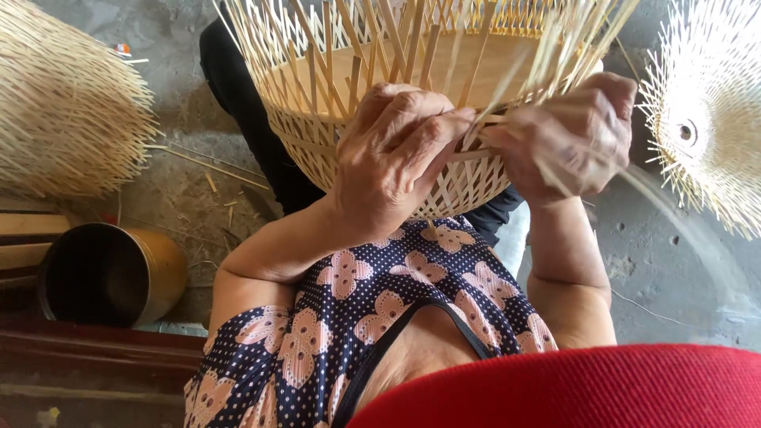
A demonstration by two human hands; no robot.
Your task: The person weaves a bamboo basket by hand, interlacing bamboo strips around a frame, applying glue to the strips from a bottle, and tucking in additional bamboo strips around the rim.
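Concrete floor (674, 261); hands (476, 150) hide basket (317, 119) rim, top cut off

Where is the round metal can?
In the head view, the metal can lies on its side at lower left, on the ground below a bamboo bundle.

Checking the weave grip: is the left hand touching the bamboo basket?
Touching. The head view shows the left hand pressed against the bamboo basket, its fingers pinching a strip.
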